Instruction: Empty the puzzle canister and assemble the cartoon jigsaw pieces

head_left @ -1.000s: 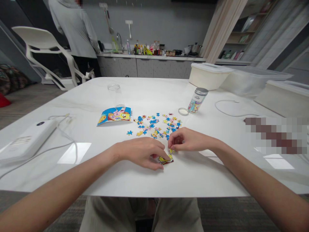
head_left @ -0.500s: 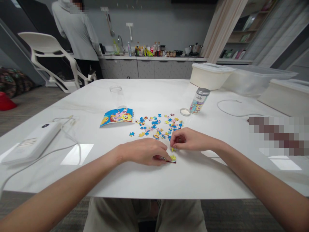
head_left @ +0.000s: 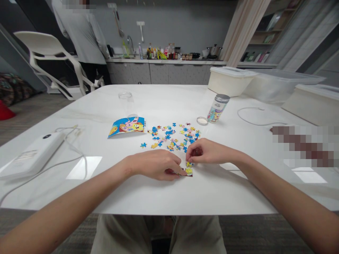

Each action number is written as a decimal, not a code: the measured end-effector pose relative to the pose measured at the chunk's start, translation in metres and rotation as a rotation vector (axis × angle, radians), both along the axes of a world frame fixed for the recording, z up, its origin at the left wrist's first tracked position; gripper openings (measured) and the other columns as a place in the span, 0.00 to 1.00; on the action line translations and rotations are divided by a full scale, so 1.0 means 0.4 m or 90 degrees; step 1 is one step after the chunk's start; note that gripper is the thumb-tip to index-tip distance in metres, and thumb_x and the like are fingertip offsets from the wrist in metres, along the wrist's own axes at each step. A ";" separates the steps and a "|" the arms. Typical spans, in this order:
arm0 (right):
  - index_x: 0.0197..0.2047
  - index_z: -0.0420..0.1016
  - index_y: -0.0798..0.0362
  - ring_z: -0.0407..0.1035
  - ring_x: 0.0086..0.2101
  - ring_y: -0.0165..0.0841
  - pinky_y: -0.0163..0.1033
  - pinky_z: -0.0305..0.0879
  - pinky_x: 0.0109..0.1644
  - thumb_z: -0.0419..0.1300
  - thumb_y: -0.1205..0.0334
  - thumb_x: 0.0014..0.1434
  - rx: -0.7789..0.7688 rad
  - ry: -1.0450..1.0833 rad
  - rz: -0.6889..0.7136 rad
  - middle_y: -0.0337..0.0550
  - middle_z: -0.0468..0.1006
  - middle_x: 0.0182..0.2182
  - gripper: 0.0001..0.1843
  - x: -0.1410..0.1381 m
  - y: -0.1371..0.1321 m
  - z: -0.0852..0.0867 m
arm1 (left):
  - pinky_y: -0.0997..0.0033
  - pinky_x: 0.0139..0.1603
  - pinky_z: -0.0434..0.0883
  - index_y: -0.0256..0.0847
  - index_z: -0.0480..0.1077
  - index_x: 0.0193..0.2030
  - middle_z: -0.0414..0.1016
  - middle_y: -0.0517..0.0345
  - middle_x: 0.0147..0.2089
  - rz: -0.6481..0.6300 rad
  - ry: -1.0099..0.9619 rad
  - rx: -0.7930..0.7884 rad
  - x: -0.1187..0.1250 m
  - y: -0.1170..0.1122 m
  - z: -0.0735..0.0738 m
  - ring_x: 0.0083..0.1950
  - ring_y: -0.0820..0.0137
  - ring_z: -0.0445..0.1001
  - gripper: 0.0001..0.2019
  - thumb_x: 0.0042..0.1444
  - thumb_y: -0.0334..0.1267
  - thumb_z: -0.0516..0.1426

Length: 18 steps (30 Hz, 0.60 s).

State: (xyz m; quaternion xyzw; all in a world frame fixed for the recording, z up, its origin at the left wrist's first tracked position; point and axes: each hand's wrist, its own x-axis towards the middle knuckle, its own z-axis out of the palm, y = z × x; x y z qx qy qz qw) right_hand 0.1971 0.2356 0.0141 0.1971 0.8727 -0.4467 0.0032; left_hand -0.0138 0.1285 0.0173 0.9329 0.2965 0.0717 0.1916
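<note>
Nearest, on the white bench (head_left: 169, 197), the left hand (head_left: 156, 165) lay half curled, its fingertips against the edge of a small patch of joined jigsaw pieces (head_left: 187, 171). The right hand (head_left: 209, 151) was pinched nearly closed on a yellow jigsaw piece (head_left: 189, 164) just above that patch. Beyond them lay scattered loose jigsaw pieces (head_left: 172, 135), with a printed cartoon picture card (head_left: 126, 127) to their left and a cartoon-labelled jar (head_left: 218, 109) beside its round lid (head_left: 202, 120). A person (head_left: 82, 35) stood at the far counter, upper left of the frame.
</note>
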 end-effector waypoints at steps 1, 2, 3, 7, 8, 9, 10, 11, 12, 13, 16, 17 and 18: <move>0.34 0.81 0.54 0.69 0.27 0.28 0.32 0.62 0.29 0.61 0.64 0.54 0.007 -0.002 0.000 0.39 0.79 0.27 0.07 0.000 0.000 0.000 | 0.74 0.31 0.61 0.43 0.76 0.53 0.71 0.58 0.31 -0.002 0.002 0.002 0.001 -0.001 0.000 0.29 0.73 0.66 0.14 0.64 0.32 0.55; 0.34 0.81 0.54 0.69 0.27 0.28 0.32 0.62 0.29 0.61 0.64 0.53 0.012 -0.003 0.000 0.39 0.79 0.27 0.07 0.001 0.000 -0.001 | 0.73 0.31 0.61 0.43 0.76 0.53 0.71 0.58 0.31 -0.004 0.004 0.003 0.001 -0.001 0.001 0.29 0.73 0.66 0.14 0.64 0.32 0.54; 0.34 0.81 0.54 0.69 0.26 0.28 0.32 0.62 0.29 0.61 0.64 0.53 0.013 -0.004 0.002 0.39 0.79 0.27 0.07 0.001 0.000 -0.001 | 0.73 0.31 0.62 0.42 0.76 0.53 0.71 0.57 0.31 -0.004 0.005 0.004 0.002 -0.002 0.001 0.29 0.72 0.67 0.14 0.64 0.32 0.54; 0.34 0.81 0.54 0.68 0.26 0.27 0.32 0.61 0.28 0.62 0.63 0.54 -0.006 -0.005 0.006 0.39 0.79 0.26 0.07 0.000 0.001 -0.001 | 0.74 0.31 0.62 0.43 0.76 0.52 0.72 0.57 0.32 -0.003 0.003 0.005 0.004 -0.002 0.004 0.30 0.72 0.68 0.13 0.64 0.32 0.55; 0.34 0.81 0.54 0.68 0.26 0.27 0.32 0.61 0.28 0.62 0.63 0.54 -0.010 -0.008 0.006 0.39 0.78 0.26 0.07 0.000 0.001 -0.001 | 0.74 0.31 0.62 0.42 0.76 0.52 0.72 0.57 0.32 -0.003 0.002 0.006 0.004 -0.002 0.004 0.30 0.72 0.68 0.13 0.64 0.31 0.55; 0.34 0.81 0.54 0.68 0.26 0.27 0.32 0.61 0.28 0.62 0.63 0.54 -0.011 -0.011 0.004 0.39 0.78 0.26 0.07 0.001 0.002 -0.001 | 0.74 0.31 0.62 0.42 0.76 0.51 0.72 0.57 0.32 -0.005 0.001 0.006 0.005 -0.002 0.004 0.30 0.72 0.68 0.13 0.63 0.31 0.55; 0.34 0.81 0.54 0.67 0.26 0.27 0.32 0.61 0.28 0.62 0.63 0.54 -0.012 -0.013 0.003 0.39 0.78 0.26 0.07 0.001 0.002 -0.002 | 0.74 0.31 0.62 0.41 0.77 0.50 0.72 0.57 0.31 -0.008 0.000 0.006 0.005 -0.002 0.005 0.30 0.72 0.68 0.12 0.63 0.31 0.55; 0.34 0.81 0.54 0.67 0.26 0.27 0.32 0.61 0.28 0.62 0.63 0.54 -0.013 -0.013 0.003 0.39 0.78 0.26 0.07 0.001 0.003 -0.003 | 0.74 0.31 0.62 0.41 0.77 0.50 0.72 0.57 0.31 -0.009 -0.001 0.005 0.006 -0.002 0.005 0.30 0.72 0.68 0.12 0.63 0.31 0.55; 0.34 0.81 0.54 0.67 0.26 0.27 0.32 0.61 0.28 0.62 0.63 0.54 -0.015 -0.012 0.003 0.39 0.78 0.26 0.07 0.001 0.003 -0.003 | 0.74 0.31 0.62 0.41 0.77 0.49 0.72 0.57 0.31 -0.010 -0.003 0.005 0.006 -0.001 0.005 0.29 0.72 0.67 0.12 0.63 0.31 0.55; 0.34 0.81 0.54 0.67 0.26 0.27 0.32 0.61 0.28 0.62 0.63 0.54 -0.015 -0.010 0.005 0.39 0.78 0.26 0.07 0.001 0.003 -0.004 | 0.74 0.31 0.62 0.41 0.77 0.48 0.71 0.58 0.30 -0.011 -0.006 0.003 0.006 -0.001 0.006 0.29 0.72 0.67 0.11 0.62 0.31 0.55; 0.34 0.81 0.54 0.67 0.25 0.27 0.32 0.61 0.29 0.61 0.63 0.54 0.000 -0.007 0.011 0.39 0.78 0.25 0.07 0.001 -0.002 -0.004 | 0.74 0.31 0.62 0.43 0.77 0.46 0.71 0.59 0.29 -0.013 -0.015 -0.004 0.007 0.000 0.008 0.28 0.73 0.66 0.10 0.62 0.31 0.55; 0.34 0.81 0.54 0.67 0.25 0.27 0.33 0.61 0.29 0.61 0.63 0.54 0.009 -0.008 0.011 0.38 0.78 0.25 0.08 0.001 -0.004 -0.003 | 0.74 0.31 0.62 0.43 0.77 0.45 0.71 0.59 0.29 -0.014 -0.017 -0.007 0.007 0.000 0.008 0.28 0.73 0.66 0.10 0.62 0.31 0.55; 0.34 0.81 0.54 0.67 0.25 0.28 0.33 0.61 0.29 0.61 0.62 0.54 0.019 -0.011 0.010 0.38 0.77 0.24 0.08 0.001 -0.007 -0.002 | 0.74 0.31 0.62 0.43 0.77 0.45 0.71 0.59 0.29 -0.015 -0.018 -0.010 0.007 0.000 0.008 0.28 0.73 0.66 0.10 0.62 0.31 0.55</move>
